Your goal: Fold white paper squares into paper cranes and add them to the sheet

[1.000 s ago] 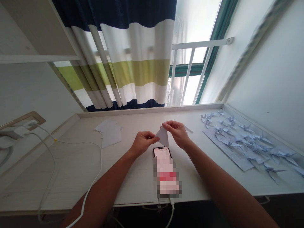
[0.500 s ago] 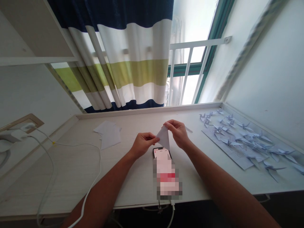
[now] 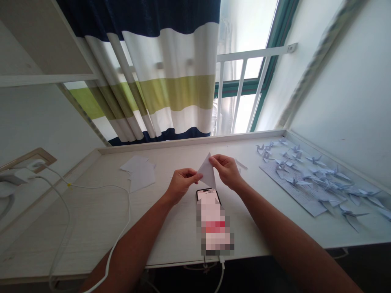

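A sheet of white paper folded into a triangle (image 3: pixel 208 173) is held up just above the desk, one point upward. My left hand (image 3: pixel 183 183) pinches its left corner between thumb and fingers. On the right edge, near the top, my right hand (image 3: pixel 225 169) grips the same paper. Right below the paper lies a phone (image 3: pixel 210 197) with a lit screen, most of it blurred out. Several folded paper cranes (image 3: pixel 295 183) are spread over the right side of the desk.
Loose white paper sheets (image 3: pixel 143 174) lie on the left of the desk (image 3: pixel 171 240). White charging cables (image 3: pixel 128 203) run from plugs (image 3: pixel 18 173) at the left wall across my left forearm. A paper strip (image 3: pixel 241 164) lies behind my right hand. A striped curtain (image 3: pixel 171 93) hangs behind.
The folded paper has shifted slightly left, and its tip now shows above my right fingers. My right hand has slid down a little from the tip along the edge.
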A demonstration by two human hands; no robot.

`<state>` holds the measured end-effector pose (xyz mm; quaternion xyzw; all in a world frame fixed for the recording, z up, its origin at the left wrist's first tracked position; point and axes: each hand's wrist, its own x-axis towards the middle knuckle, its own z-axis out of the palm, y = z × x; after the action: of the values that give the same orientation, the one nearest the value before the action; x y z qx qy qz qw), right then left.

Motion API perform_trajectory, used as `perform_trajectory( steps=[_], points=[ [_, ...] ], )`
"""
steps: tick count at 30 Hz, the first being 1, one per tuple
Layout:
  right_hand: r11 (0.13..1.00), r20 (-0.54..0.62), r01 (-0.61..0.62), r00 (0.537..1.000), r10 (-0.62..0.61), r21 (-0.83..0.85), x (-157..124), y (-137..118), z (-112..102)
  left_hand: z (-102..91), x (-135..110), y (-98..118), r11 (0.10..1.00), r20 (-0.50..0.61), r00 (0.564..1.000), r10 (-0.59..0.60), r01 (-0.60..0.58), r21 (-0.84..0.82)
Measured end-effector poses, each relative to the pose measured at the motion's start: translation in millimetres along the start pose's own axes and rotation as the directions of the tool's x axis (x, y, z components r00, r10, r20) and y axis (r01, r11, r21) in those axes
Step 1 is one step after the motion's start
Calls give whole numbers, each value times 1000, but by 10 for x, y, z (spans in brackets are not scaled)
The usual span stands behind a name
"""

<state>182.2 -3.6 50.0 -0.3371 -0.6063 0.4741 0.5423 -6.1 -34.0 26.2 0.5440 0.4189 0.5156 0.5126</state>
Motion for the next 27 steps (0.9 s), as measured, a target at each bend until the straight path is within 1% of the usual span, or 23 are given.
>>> perform_trajectory(
  steps=[5, 10, 14, 19, 21, 24, 27],
  points=[
    [1000, -33, -16, 999, 16, 0, 3, 12, -1, -15, -1, 0, 999, 10, 1000, 7, -8, 48],
    [998, 33, -48, 998, 50, -41, -2, 19, -16, -30, 2, -2, 993, -1, 1000, 28, -27, 112],
    [997, 26, -32, 999, 34, -67, -3, 32, -25, -37, 4, -12, 992, 14, 999, 28, -30, 121],
    [996, 40, -59, 997, 62, -62, 11, 70, -26, -37, -2, -13, 976, -26, 992, 124, -117, 183],
    [996, 52, -65, 996, 68, -66, 14, 88, -25, -32, -3, -13, 971, -48, 988, 144, -132, 199],
    [996, 61, -54, 996, 59, -71, 17, 122, -26, -16, -6, 0, 972, -87, 986, 143, -123, 203],
    [996, 63, -45, 997, 50, -83, 21, 153, -30, 5, -12, 30, 975, -88, 989, 121, -102, 199]
  ],
)
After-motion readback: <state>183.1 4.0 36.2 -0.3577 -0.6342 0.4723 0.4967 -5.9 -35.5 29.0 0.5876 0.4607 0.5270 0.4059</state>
